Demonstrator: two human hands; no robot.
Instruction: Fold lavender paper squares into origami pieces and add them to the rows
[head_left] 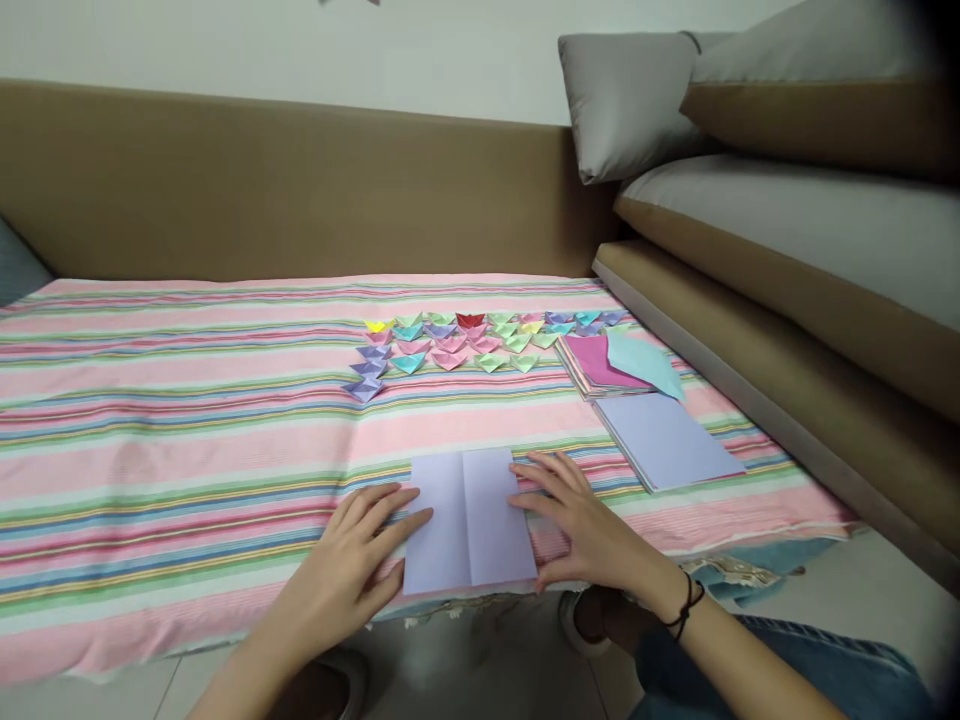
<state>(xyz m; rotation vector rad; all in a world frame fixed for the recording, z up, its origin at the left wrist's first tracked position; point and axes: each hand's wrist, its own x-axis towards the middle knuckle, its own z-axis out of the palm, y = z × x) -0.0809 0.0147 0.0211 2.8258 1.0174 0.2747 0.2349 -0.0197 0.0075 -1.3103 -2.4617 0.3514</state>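
Observation:
A lavender sheet of paper (439,530) with a crease down its middle lies flat near the front edge of the striped cloth. My left hand (360,550) touches its left edge, fingers spread. At the right edge rest the fingertips of my right hand (581,515), also spread apart. Beyond the sheet stand several rows of small folded paper boats (448,353) in pink, green, blue, purple, yellow and red. To the right lie a stack of lavender paper (667,440) and a stack of mixed colours with a magenta sheet (596,360) and a curled light-blue sheet (645,360) on top.
The striped cloth (187,430) covers a low seat with a brown backrest (300,190) behind it. Grey and brown cushions (787,220) are piled along the right side. The seat's front edge runs just below the paper, with tiled floor beneath.

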